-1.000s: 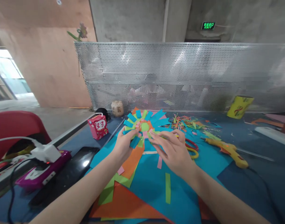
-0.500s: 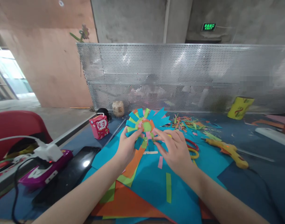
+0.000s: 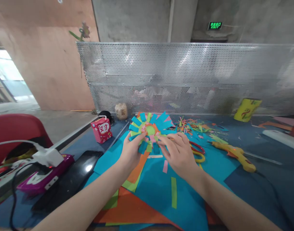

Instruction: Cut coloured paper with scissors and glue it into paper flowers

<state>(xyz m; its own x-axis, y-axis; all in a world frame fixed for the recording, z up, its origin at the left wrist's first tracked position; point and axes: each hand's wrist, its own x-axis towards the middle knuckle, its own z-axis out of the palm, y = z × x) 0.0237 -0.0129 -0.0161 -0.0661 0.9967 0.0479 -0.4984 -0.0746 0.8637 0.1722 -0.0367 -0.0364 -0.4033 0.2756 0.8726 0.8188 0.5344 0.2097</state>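
Note:
A paper flower (image 3: 151, 130) with a green centre, an orange and pink ring, and green and blue strips around it is held up over the table. My left hand (image 3: 133, 146) grips its left side, thumb on the front near the ring. My right hand (image 3: 177, 148) is closed at its lower right, fingertips pinching the paper strips there. Below the flower lie blue paper sheets (image 3: 158, 189), a loose green strip (image 3: 174, 192) and a small pink strip (image 3: 165, 166). Scissors (image 3: 197, 156) with red and yellow handles lie partly hidden behind my right hand.
On the right lies a yellow glue gun (image 3: 234, 154) with its cord; a yellow can (image 3: 247, 110) stands behind it. Paper scraps (image 3: 192, 125) are heaped at the back before a perforated metal screen (image 3: 147, 70). On the left are a pink drink carton (image 3: 102, 130), a phone (image 3: 70, 179) and a purple power strip (image 3: 44, 179).
The view has shifted slightly. Both hands still hold the paper flower in nearly the same place; my right hand's fingers have moved a little along its lower right edge.

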